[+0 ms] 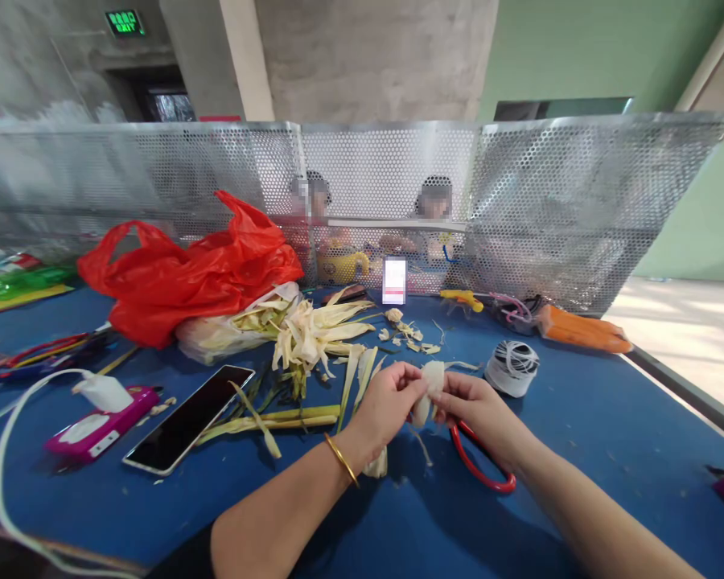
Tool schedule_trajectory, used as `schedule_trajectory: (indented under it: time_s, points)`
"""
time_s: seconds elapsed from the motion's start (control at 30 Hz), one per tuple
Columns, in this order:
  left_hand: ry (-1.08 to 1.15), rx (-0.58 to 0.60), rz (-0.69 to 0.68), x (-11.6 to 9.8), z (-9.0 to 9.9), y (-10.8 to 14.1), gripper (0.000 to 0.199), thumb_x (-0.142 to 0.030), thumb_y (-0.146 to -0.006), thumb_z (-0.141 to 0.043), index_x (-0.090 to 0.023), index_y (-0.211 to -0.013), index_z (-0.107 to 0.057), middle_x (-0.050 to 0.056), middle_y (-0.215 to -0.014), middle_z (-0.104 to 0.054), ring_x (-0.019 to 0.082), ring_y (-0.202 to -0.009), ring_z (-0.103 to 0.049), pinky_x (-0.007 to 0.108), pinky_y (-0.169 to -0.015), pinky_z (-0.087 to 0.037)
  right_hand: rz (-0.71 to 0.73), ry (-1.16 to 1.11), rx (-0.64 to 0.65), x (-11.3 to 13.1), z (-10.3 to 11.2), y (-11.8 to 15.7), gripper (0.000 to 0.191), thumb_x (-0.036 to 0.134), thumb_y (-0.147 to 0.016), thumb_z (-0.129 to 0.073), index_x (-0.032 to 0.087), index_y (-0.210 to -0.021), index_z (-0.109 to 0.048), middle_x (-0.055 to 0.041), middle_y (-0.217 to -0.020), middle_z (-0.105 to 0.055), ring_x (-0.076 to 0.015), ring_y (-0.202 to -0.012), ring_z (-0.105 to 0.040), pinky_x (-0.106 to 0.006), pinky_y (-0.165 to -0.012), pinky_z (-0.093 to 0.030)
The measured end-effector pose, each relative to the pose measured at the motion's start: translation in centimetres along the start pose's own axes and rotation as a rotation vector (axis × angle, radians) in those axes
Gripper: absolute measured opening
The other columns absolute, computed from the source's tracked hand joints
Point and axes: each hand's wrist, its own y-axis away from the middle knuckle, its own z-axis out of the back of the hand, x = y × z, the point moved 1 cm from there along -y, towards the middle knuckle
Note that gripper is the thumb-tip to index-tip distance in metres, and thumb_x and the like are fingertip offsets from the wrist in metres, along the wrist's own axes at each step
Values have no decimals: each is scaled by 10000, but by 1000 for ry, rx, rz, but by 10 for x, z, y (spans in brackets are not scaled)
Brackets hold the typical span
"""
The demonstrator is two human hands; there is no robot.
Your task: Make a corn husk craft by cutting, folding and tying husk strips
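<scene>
Pale husk piece: the folded piece [433, 378] sits between the two sets of fingertips, pinched from both sides, probably because something this thin and soft needs steadying at each edge.
Red handle: the red loop [483, 474] lies just below the right fingers, likely kept there for a quick reach; its working end is hidden.
Thread: the wound spool [512, 370] stands to the right of the right fingers, near but apart — seemingly close enough to draw from.
Husk pile: the loose husks [314, 334] lie beyond and left of the left fingers, perhaps so strips come easily to that side.
Left fingers: on the left hand [386, 402], thumb and forefinger are nearly closed, gripping the piece's left edge.
Right fingers: on the right hand [476, 406], they are equally narrow — thumb and forefinger pressed on its right edge.
</scene>
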Motion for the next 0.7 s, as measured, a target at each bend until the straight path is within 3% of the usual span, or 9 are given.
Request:
schedule_trajectory:
  time_s: [0.1, 0.23, 0.3, 0.37, 0.47, 0.53, 0.6, 0.7]
  points:
    - [90, 53, 68, 1, 0, 1, 263, -388, -694, -702, -158, -744, -586, -36, -549, -546, 69, -444, -455, 189, -430, -347, -49, 4, 126, 4, 4, 3, 369, 495, -694, -732, 155, -720, -592, 18, -612, -592, -105, -556, -523, -238, -554, -386]
    - [113, -17, 92, 0, 2, 0, 272, -340, -624, -768, -157, -643, -567, -51, -525, -521, 44, -431, -420, 172, -417, -321, -167, -156, 164, 19, 21, 5, 327, 413, -672, -761, 168, -630, -550, 39, -536, -528, -76, -468, -459, -220, -489, -360]
    - [101, -20, 120, 1, 2, 0, 263, -330, -632, -762, -158, -636, -564, -51, -509, -515, 40, -410, -412, 170, -400, -300, -104, -292, 18, 24, 35, 1, 311, 400, -671, -752, 183, -618, -536, 44, -539, -504, -70, -452, -424, -220, -470, -358]
    - [89, -22, 150, 2, 1, 0, 248, -333, -649, -747, -159, -656, -570, -49, -499, -513, 45, -396, -422, 173, -389, -299, 45, -324, -224, 27, 49, -5, 281, 434, -695, -712, 205, -667, -552, 30, -594, -530, -95, -498, -463, -244, -514, -404]
    - [135, -48, 171, 1, 0, 2, 220, -311, -662, -730, -158, -707, -578, -26, -551, -569, 67, -444, -494, 177, -415, -367, 147, 41, -512, 25, 58, -10, 296, 461, -708, -679, 217, -864, -615, -37, -813, -631, -166, -646, -565, -316, -631, -453]
    - [193, -78, 170, -1, -1, 3, 209, -290, -669, -716, -157, -739, -572, 0, -618, -621, 88, -509, -557, 186, -452, -418, 193, 369, -595, 23, 52, -7, 360, 441, -700, -695, 214, -971, -629, -81, -980, -644, -203, -739, -588, -349, -691, -450]
    - [235, -110, 156, -2, -1, 5, 207, -274, -673, -705, -160, -766, -560, 17, -670, -653, 110, -564, -602, 194, -476, -442, 251, 497, -494, 20, 35, -3, 349, 440, -741, -666, 217, -1008, -636, -87, -1037, -646, -213, -805, -592, -351, -733, -443]
    - [211, -156, 101, -2, -1, 5, 196, -256, -672, -692, -168, -775, -550, 2, -645, -643, 114, -552, -598, 181, -433, -398, 178, 265, -83, 9, 6, 3, 303, 425, -777, -642, 211, -990, -626, -37, -886, -682, -194, -797, -606, -308, -715, -457]
